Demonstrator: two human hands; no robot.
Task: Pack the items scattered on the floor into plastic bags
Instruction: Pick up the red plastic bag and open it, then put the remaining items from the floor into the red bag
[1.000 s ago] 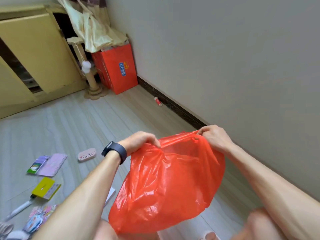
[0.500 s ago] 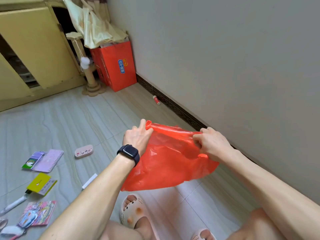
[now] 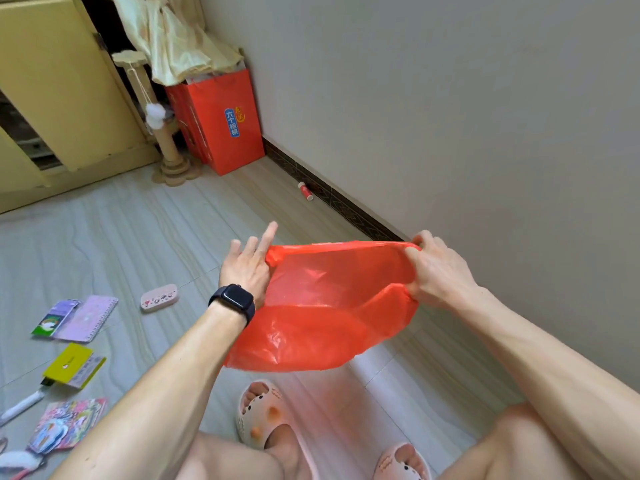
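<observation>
One red plastic bag (image 3: 322,306), translucent, mouth stretched wide, your left hand (image 3: 247,268) pinching one rim, fingers splayed, your right hand (image 3: 438,271) gripping the other

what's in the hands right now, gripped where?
Red plastic bag, stretched between both hands at its top rim: left hand one end, right hand the other.

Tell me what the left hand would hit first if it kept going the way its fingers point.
Probably bare floor. The left hand has its fingers stretched up and away, toward the wall's skirting; nothing shows in between, though depth is hard to judge.
</observation>
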